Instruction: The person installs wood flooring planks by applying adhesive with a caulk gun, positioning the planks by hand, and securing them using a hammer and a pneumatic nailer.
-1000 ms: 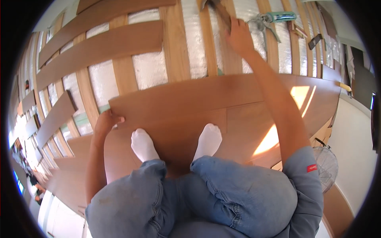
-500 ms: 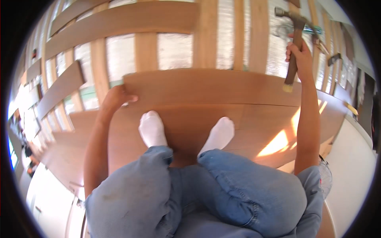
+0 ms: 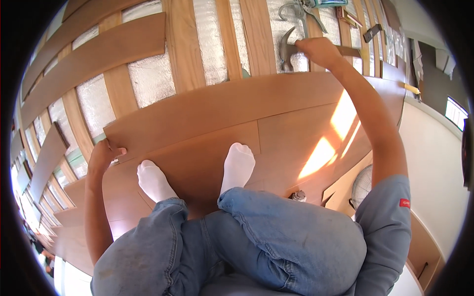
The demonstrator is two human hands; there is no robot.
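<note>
A person in blue jeans, a grey-blue sleeve and white socks squats on a floor of brown boards, arms spread wide to either side. The right hand, at the far right, is closed around a claw hammer, gripping the shaft close to the steel head; the head points left and the handle runs out to the right. The hammer appears over the battens, just beyond the long plank at the floor's far edge; whether it rests on them cannot be told. At the near left, the left hand is at that plank's left end, thumb laid over the top; its fingers are partly hidden, and how tightly they close cannot be told. On the far side, pale wooden battens run across silver foil, with loose boards lying over them at the left. Beyond the hammer lies a caulking gun with a teal tube, and to its right a dark block. A round fan stands at the near right, partly behind the right arm, while sunlight falls in bright patches across the boards.
</note>
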